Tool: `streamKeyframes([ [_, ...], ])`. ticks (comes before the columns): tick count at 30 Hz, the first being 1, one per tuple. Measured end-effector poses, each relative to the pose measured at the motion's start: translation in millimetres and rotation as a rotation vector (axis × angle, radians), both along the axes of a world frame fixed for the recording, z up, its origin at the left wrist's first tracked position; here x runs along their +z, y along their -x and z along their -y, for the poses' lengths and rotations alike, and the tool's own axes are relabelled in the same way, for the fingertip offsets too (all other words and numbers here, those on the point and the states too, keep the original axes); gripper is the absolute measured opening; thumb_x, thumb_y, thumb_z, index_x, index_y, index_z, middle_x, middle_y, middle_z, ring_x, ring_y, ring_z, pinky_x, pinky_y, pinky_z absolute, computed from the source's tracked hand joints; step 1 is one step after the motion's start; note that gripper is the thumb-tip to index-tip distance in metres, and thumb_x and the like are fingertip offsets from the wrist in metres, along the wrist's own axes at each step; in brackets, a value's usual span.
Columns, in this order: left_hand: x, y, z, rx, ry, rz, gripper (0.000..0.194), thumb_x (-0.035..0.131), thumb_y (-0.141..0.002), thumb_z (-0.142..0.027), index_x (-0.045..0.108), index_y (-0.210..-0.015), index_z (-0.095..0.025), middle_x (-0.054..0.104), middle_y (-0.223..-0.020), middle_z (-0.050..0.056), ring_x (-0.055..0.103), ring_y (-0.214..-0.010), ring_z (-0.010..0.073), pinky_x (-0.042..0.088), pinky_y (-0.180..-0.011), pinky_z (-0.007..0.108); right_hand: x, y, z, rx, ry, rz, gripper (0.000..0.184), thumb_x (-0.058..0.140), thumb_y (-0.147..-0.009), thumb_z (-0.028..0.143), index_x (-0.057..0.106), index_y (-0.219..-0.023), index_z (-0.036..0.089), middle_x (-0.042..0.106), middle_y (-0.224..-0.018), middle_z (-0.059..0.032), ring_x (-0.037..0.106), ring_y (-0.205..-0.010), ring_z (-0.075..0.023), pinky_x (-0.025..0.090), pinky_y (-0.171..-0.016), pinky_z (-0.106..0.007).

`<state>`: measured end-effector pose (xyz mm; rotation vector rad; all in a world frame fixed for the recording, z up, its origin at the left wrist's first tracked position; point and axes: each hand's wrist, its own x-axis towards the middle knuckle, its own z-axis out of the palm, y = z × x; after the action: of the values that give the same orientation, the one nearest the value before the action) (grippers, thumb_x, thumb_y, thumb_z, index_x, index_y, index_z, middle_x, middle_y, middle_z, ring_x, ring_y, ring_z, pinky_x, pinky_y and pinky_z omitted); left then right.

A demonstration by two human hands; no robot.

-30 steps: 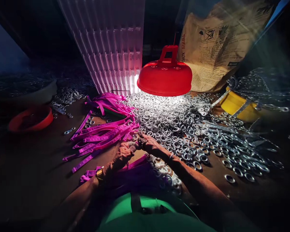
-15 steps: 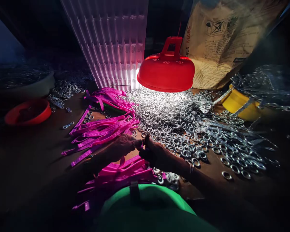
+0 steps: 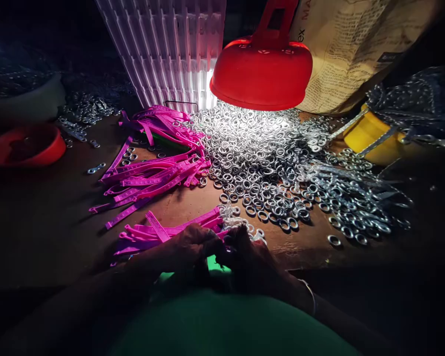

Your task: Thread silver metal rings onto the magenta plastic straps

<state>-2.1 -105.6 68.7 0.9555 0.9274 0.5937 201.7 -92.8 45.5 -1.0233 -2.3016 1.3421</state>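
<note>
My left hand (image 3: 195, 244) and my right hand (image 3: 246, 252) meet close together at the table's front edge, both in deep shadow. The fingers of each are closed in a pinch. A bit of pink plastic strap shows between the fingertips; most of it is hidden. Whatever else the right fingers grip is too dark to make out. Just beyond the left hand lies a bunch of pink plastic straps (image 3: 148, 237), with a small cluster of metal rings (image 3: 259, 236) at its right end, beside my right hand.
A red lamp (image 3: 261, 74) hangs over a big heap of metal rings (image 3: 255, 163). More pink straps (image 3: 152, 173) lie to the left. A red bowl (image 3: 46, 153), a yellow container (image 3: 374, 143), a ribbed translucent panel (image 3: 170, 54) and a paper sack (image 3: 341, 64) stand around.
Both hands have drawn back from over the table to its front edge, nearer my body, still together. The view has tilted down, and the near bunch of straps is more exposed.
</note>
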Motion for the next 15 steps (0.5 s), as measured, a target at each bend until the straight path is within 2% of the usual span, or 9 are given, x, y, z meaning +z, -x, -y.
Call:
streamKeyframes([
  [4,-0.7,0,0,0.075,0.077,0.069,0.048,0.065,-0.075,-0.058,0.063,-0.069,-0.010,0.045,-0.054,-0.004,0.032,-0.047,0.0049,0.023,-0.046,0.021,-3.2,9,-5,-0.039,0.101,-0.016,0.042,0.037,-0.094,0.052,0.049,-0.115,0.019,0.063,-0.076,-0.0041,0.050,-0.059,-0.0128,0.036,-0.051,-0.024],
  [7,-0.9,9,-8,0.135,0.184,0.098,0.044,0.069,-0.074,-0.053,0.060,-0.067,-0.011,0.042,-0.054,-0.004,0.033,-0.050,0.0057,0.023,-0.048,0.021,2.0,13,-17,0.056,0.166,-0.056,0.044,0.037,-0.095,0.050,0.044,-0.123,0.017,0.060,-0.076,-0.0025,0.045,-0.060,-0.0113,0.035,-0.052,-0.023],
  [9,-1.5,18,-15,0.053,0.199,0.088,0.042,0.066,-0.078,-0.051,0.059,-0.066,-0.011,0.039,-0.053,-0.005,0.030,-0.049,0.0055,0.020,-0.048,0.022,8.8,13,-27,0.210,0.160,-0.105,0.043,0.040,-0.095,0.044,0.041,-0.127,0.016,0.057,-0.076,-0.0014,0.042,-0.060,-0.0103,0.035,-0.053,-0.022],
  [11,-2.1,26,-23,-0.093,0.169,0.057,0.042,0.063,-0.080,-0.050,0.057,-0.065,-0.011,0.038,-0.052,-0.005,0.027,-0.049,0.0057,0.017,-0.047,0.024,16.0,12,-35,0.343,0.096,-0.139,0.041,0.046,-0.092,0.038,0.042,-0.126,0.014,0.057,-0.077,-0.0020,0.040,-0.061,-0.0099,0.033,-0.054,-0.023],
  [13,-2.5,30,-26,-0.184,0.159,0.049,0.044,0.063,-0.080,-0.051,0.051,-0.061,-0.013,0.036,-0.052,-0.005,0.025,-0.049,0.0059,0.015,-0.047,0.025,21.5,10,-38,0.381,0.071,-0.088,0.039,0.051,-0.089,0.035,0.044,-0.122,0.014,0.057,-0.078,-0.0024,0.039,-0.060,-0.0096,0.031,-0.054,-0.023],
  [15,-3.0,29,-25,-0.191,0.147,0.048,0.045,0.062,-0.080,-0.051,0.046,-0.060,-0.014,0.034,-0.054,-0.005,0.024,-0.050,0.0064,0.016,-0.047,0.026,23.4,8,-35,0.330,0.132,0.022,0.034,0.052,-0.089,0.036,0.048,-0.117,0.017,0.058,-0.077,-0.0013,0.039,-0.059,-0.0095,0.029,-0.052,-0.023],
])
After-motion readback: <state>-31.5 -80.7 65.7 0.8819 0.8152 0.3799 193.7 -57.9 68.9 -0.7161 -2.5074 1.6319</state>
